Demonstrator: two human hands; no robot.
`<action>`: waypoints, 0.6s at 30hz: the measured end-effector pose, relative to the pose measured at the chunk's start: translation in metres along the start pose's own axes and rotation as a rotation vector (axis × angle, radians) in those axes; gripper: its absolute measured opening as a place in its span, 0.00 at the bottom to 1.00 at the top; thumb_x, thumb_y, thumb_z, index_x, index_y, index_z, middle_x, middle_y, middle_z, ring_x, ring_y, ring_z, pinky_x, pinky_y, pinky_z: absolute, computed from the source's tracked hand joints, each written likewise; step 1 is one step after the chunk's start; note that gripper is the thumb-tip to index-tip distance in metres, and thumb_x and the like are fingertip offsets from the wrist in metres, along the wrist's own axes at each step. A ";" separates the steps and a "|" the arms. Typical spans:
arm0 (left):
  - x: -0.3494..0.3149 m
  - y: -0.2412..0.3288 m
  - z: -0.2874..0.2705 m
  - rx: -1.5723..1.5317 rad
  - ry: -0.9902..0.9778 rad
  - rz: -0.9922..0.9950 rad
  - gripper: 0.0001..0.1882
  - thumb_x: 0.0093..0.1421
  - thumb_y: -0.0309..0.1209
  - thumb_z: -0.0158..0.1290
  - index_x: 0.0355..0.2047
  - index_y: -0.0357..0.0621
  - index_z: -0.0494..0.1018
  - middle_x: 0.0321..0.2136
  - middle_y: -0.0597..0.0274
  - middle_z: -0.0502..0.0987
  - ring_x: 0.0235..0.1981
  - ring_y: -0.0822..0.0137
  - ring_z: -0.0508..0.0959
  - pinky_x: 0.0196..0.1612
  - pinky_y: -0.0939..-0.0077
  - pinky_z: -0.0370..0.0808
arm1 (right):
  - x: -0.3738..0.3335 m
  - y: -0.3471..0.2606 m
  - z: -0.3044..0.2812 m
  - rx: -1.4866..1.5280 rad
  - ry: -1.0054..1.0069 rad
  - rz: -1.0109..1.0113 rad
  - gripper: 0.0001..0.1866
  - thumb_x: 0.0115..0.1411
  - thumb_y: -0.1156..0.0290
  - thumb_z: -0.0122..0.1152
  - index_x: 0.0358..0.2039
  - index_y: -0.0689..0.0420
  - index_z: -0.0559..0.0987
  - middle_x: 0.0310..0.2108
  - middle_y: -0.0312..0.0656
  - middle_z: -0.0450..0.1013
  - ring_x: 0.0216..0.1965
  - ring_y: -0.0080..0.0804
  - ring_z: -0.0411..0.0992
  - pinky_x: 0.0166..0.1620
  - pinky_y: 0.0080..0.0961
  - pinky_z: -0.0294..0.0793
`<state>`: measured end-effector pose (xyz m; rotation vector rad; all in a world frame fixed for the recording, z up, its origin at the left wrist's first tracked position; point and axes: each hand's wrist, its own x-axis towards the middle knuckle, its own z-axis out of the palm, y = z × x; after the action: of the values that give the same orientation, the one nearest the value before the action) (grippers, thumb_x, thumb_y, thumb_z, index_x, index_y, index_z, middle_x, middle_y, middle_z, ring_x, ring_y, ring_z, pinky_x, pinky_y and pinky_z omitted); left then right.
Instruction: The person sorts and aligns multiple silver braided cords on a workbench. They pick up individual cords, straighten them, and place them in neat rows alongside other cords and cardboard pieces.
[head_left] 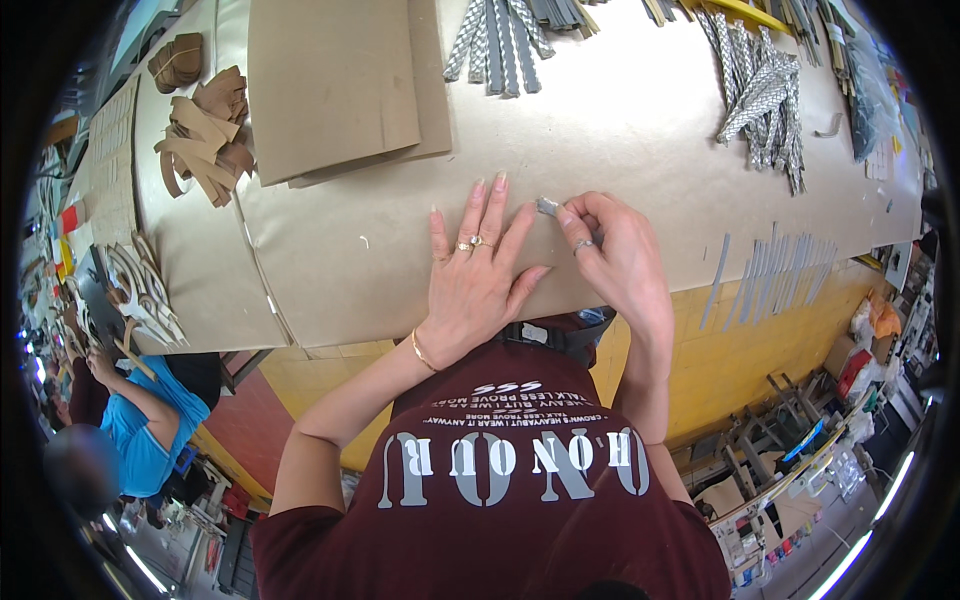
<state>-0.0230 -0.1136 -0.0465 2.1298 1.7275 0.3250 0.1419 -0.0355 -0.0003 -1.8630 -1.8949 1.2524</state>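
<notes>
My left hand (475, 270) lies on the tan-covered table (345, 280), fingers stretched out and spread, with nothing in it. To its right, my right hand (625, 250) is closed in a pinch at a small silver-grey strip piece (546, 205), whose far end shows beyond the fingertips. The rest of that piece is hidden by the fingers. Along the table's near edge on the right, several thin grey strips (765, 275) lie side by side.
Brown sheets (330, 90) are stacked beyond my left hand. Cut brown strips (207, 140) and a banded brown bundle (177, 62) lie farther left. Silver woven-pattern strips (765, 105) are heaped at far right, with more grey strips (500, 45) at the back. A person in blue (150, 420) works at left.
</notes>
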 end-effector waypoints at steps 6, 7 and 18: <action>0.001 0.002 -0.001 -0.011 -0.016 -0.007 0.34 0.63 0.52 0.49 0.67 0.58 0.60 0.70 0.50 0.50 0.72 0.52 0.48 0.69 0.40 0.30 | 0.000 -0.002 -0.001 -0.014 0.013 -0.015 0.09 0.61 0.71 0.59 0.32 0.66 0.79 0.22 0.48 0.73 0.23 0.36 0.70 0.31 0.31 0.69; 0.001 0.003 -0.001 -0.019 -0.011 -0.007 0.34 0.63 0.53 0.49 0.67 0.59 0.60 0.70 0.49 0.50 0.72 0.52 0.48 0.69 0.40 0.31 | 0.001 -0.002 -0.001 -0.017 0.014 -0.018 0.09 0.61 0.71 0.59 0.32 0.66 0.79 0.22 0.48 0.73 0.23 0.36 0.70 0.31 0.31 0.69; 0.006 0.018 -0.006 0.180 -0.033 -0.034 0.39 0.55 0.53 0.56 0.66 0.56 0.62 0.69 0.48 0.53 0.70 0.52 0.53 0.69 0.43 0.39 | -0.005 -0.003 -0.006 -0.030 -0.017 0.072 0.11 0.61 0.68 0.59 0.31 0.64 0.79 0.28 0.51 0.75 0.30 0.48 0.74 0.37 0.39 0.71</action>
<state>-0.0076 -0.1102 -0.0339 2.2131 1.8336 0.1285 0.1448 -0.0372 0.0070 -1.9576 -1.8810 1.2722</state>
